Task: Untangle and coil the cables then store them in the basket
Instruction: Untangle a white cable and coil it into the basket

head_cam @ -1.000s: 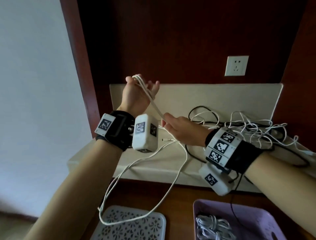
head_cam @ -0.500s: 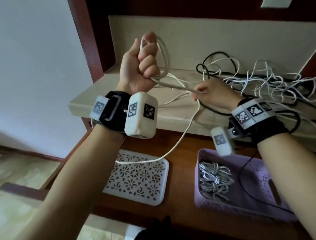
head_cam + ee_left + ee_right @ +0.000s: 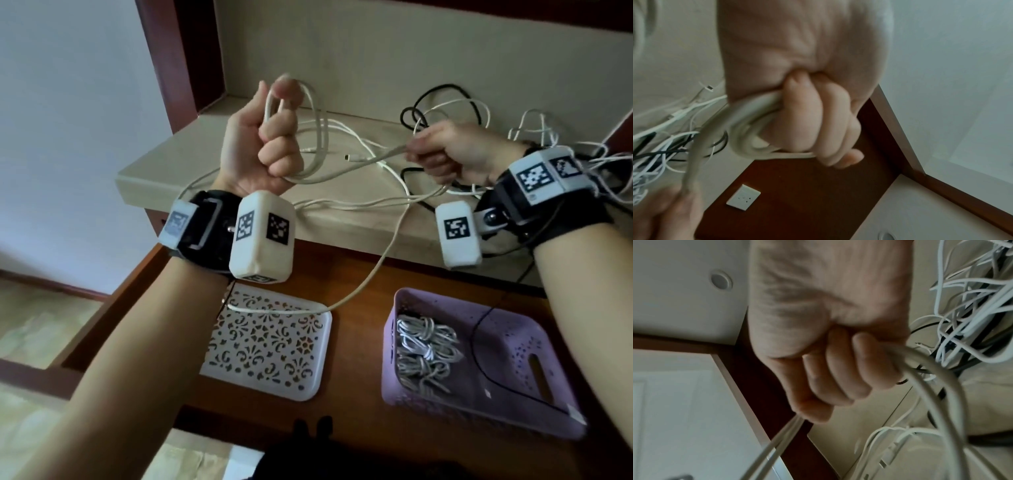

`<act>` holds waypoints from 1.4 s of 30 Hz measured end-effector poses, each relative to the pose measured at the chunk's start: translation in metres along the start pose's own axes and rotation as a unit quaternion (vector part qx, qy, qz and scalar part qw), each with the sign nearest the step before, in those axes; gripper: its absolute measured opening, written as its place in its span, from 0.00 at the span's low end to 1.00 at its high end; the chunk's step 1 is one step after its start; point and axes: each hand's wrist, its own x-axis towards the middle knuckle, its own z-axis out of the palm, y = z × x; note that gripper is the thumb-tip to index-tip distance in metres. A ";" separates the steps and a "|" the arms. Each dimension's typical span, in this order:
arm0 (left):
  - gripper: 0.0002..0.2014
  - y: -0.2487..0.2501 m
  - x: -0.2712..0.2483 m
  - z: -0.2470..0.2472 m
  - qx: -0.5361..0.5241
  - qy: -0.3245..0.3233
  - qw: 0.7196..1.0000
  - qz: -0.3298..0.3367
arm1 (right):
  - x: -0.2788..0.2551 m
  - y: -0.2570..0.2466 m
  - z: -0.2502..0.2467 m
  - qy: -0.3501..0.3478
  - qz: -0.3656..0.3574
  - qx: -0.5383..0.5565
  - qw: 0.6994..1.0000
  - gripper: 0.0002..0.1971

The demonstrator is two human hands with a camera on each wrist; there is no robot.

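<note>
No words, brand names or numbers can be read anywhere. The only signs are black-and-white square coded markers printed on the white blocks strapped at the left wrist [image 3: 261, 240] and the right wrist [image 3: 459, 233], and on the right wristband [image 3: 537, 178]; their patterns spell nothing legible.

Since a second ago the left hand [image 3: 262, 144] turns from an open-fingered hold into a fist around several loops of the white cable [image 3: 318, 137], palm side now toward the head camera. The right hand [image 3: 448, 154] moves away from it to the right, drawing the strand taut between them. The cable's hanging loop rises, now crossing only the white tray's [image 3: 270, 346] far edge.
</note>
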 end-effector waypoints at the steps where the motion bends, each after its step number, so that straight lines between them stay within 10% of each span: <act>1: 0.17 -0.001 0.000 0.003 0.023 -0.004 1.000 -0.013 | 0.005 0.000 0.001 0.003 0.015 -0.020 1.000 0.16; 6: 0.13 0.004 -0.011 0.008 0.056 0.001 0.997 -0.058 | 0.008 0.007 -0.006 0.000 -0.027 -0.166 0.986 0.27; 12: 0.12 0.017 -0.023 0.003 0.054 0.001 0.998 -0.044 | 0.000 0.009 -0.008 0.050 -0.103 0.127 0.985 0.13; 18: 0.17 0.010 -0.011 -0.004 0.116 -0.023 0.981 -0.152 | -0.003 -0.020 -0.007 0.187 -0.149 -0.123 0.963 0.11; 23: 0.20 -0.015 0.001 0.007 0.454 0.116 0.861 -0.195 | -0.003 -0.055 0.009 0.219 -0.087 -0.278 0.931 0.10; 26: 0.22 -0.024 0.006 0.009 0.547 0.218 0.790 -0.170 | -0.002 -0.069 0.021 0.235 -0.090 -0.213 0.944 0.09; 30: 0.19 -0.030 0.011 0.006 0.557 0.325 0.762 -0.062 | -0.009 -0.084 0.043 0.225 -0.154 -0.096 0.957 0.02; 36: 0.15 -0.026 0.013 0.002 0.434 0.372 0.811 0.124 | -0.019 -0.082 0.059 0.127 -0.213 0.024 0.969 0.11; 42: 0.16 -0.027 0.016 -0.003 0.367 0.374 0.832 0.182 | -0.017 -0.056 0.075 0.154 -0.150 -0.092 0.972 0.15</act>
